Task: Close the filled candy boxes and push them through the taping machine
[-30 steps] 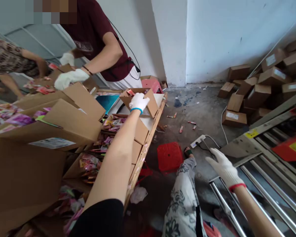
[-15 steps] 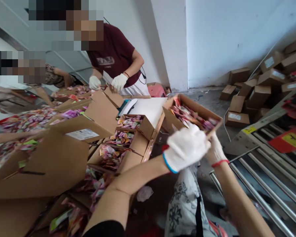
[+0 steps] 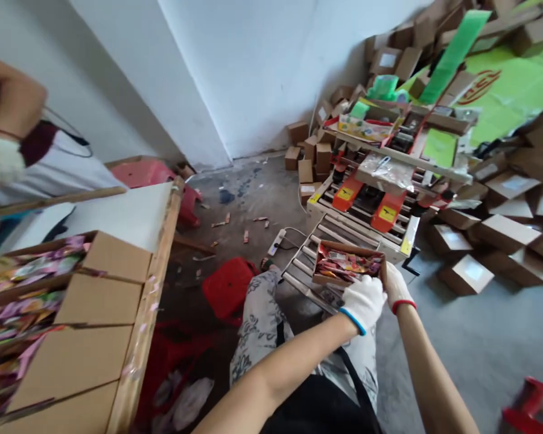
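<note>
An open cardboard box (image 3: 317,278) filled with small pink and red snack packets (image 3: 350,263) is held between my two gloved hands. My left hand (image 3: 364,301), in a white glove with a blue cuff, grips the near side towards the right corner. Around the right end is my right hand (image 3: 396,286), in a white glove with a red cuff; its fingertips are partly hidden by the box. The box is over the near end of a roller conveyor (image 3: 305,265); I cannot tell whether it touches the rollers.
Past the rollers stands a carton-sealing machine (image 3: 366,199) with orange side guides. Brown cartons (image 3: 509,232) are piled right and behind. A wooden-edged table (image 3: 156,265) with boxes of packets is at left, near a co-worker's gloved hand (image 3: 2,158). Red stools (image 3: 226,289) stand on the floor.
My view has swung right, from the packing table to the conveyor. Both hands have carried the box of packets along, and it is now over the rollers.
</note>
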The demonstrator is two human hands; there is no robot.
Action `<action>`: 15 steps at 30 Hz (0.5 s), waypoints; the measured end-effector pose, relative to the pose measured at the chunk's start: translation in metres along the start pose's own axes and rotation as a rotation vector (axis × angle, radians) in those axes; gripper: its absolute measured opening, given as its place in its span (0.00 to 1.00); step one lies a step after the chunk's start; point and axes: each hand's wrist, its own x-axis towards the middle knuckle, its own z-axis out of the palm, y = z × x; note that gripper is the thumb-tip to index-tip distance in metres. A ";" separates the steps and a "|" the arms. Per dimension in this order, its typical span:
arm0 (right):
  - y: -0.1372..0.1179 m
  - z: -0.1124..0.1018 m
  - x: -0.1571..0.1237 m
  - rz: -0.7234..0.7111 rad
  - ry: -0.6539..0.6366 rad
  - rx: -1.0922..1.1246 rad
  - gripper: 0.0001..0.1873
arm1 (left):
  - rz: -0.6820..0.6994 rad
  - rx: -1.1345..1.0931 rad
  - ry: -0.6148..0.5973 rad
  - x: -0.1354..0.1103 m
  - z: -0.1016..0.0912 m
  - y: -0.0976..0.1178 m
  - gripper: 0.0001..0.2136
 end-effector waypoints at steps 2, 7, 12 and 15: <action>0.015 -0.002 -0.011 0.125 0.054 0.148 0.28 | 0.077 -0.021 0.112 -0.017 -0.013 -0.019 0.18; 0.014 -0.015 -0.026 0.295 0.055 0.686 0.32 | 0.213 -0.152 0.587 -0.031 -0.060 -0.124 0.31; -0.036 -0.014 -0.005 -0.111 -0.356 0.194 0.43 | 0.339 -0.023 0.193 0.017 -0.061 -0.171 0.40; -0.057 -0.008 0.016 -0.229 -0.444 -0.201 0.36 | 0.429 -0.009 0.086 0.038 -0.055 -0.169 0.30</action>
